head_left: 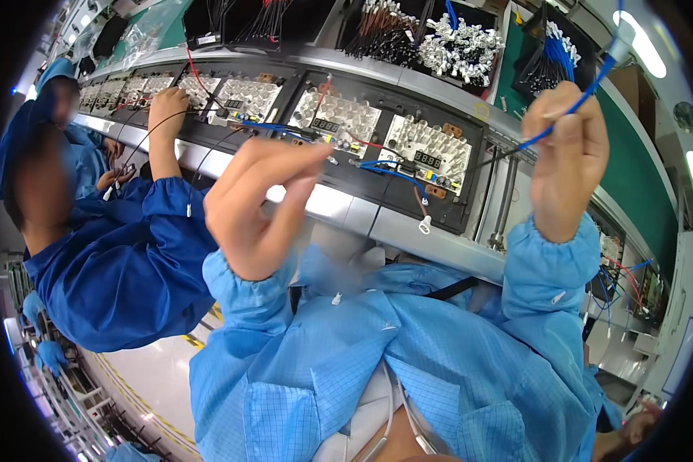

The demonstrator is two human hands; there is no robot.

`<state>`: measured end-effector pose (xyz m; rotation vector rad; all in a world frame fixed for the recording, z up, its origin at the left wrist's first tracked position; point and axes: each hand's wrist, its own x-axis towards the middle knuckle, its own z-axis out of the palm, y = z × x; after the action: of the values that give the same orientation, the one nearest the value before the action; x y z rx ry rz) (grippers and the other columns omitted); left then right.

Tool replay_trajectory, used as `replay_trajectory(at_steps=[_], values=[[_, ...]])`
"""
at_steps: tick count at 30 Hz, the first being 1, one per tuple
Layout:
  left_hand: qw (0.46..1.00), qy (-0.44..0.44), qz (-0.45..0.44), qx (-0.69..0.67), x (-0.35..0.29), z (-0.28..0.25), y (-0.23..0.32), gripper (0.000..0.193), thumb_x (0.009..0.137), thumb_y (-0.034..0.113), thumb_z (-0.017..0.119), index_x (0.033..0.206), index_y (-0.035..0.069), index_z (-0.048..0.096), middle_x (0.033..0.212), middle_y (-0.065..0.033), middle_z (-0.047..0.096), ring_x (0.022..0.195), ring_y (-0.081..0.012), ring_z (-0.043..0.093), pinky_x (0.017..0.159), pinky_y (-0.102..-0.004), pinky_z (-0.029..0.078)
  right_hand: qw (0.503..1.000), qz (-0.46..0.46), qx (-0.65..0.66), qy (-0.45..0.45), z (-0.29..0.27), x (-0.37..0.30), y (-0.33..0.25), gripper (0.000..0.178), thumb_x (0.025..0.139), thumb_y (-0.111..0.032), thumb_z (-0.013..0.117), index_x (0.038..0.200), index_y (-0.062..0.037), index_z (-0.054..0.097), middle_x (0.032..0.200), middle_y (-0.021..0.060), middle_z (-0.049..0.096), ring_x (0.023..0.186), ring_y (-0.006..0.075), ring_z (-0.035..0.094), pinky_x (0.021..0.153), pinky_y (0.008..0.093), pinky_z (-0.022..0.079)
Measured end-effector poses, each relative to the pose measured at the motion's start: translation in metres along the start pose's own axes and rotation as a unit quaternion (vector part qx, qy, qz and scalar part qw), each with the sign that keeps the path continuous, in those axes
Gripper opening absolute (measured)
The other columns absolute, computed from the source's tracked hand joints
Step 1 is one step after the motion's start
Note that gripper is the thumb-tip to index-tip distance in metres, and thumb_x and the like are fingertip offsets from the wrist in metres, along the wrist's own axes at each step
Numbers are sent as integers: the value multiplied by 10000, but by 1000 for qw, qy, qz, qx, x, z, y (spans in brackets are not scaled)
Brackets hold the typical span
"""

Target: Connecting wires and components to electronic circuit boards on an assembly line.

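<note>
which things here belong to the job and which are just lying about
Likely part of the job:
blue wire in the right hand
circuit board beyond the left hand
bunched blue wires

Apparently lying about:
clear plastic bags
dark item beside them

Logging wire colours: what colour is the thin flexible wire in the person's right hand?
The thin wire is blue; best seen in the head view.

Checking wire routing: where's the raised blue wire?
Head view, upper right: the blue wire is in the right hand, rising past the right side of the black wire bin.
</note>
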<state>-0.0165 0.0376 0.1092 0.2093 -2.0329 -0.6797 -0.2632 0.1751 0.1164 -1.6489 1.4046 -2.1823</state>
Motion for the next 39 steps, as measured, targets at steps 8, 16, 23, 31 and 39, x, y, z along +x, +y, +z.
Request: replay_trajectory(at_steps=[8,16,23,31,39], values=[[980,-182,58,-48,44,48,-11,236,784,3,683,1020,10,672,880,-94,641,757,-144,615,625,-254,513,988,-33,133,-76,52,-3,12,153,919,-117,610,912,34,625,872,82,617,726,85,532,642,233,447],[991,-126,-11,32,21,17,-7,167,817,-59,636,972,-9,674,817,-99,672,747,-144,668,653,-253,539,992,0,122,-28,77,-19,15,142,901,-101,633,930,39,635,737,56,623,648,80,563,588,217,474],[983,66,-125,-121,-7,-4,7,166,854,-64,597,1009,-40,650,899,-102,676,759,-132,653,657,-237,545,992,-21,125,-14,69,-17,23,141,932,-111,569,900,23,595,760,76,589,634,111,558,583,237,468],[975,-15,-177,-136,-12,13,5,160,842,-59,607,990,-31,660,880,-104,679,773,-137,672,668,-240,554,974,130,146,-115,77,-41,9,118,942,-113,514,1006,-15,503,719,63,571,613,113,554,542,234,445],[969,90,-151,-176,-25,5,8,163,823,-98,595,978,-52,618,876,-148,671,789,-187,674,642,-254,554,987,-47,-25,-153,54,-95,-30,124,776,-1,611,875,-33,680,667,61,601,548,191,567,475,285,426]])
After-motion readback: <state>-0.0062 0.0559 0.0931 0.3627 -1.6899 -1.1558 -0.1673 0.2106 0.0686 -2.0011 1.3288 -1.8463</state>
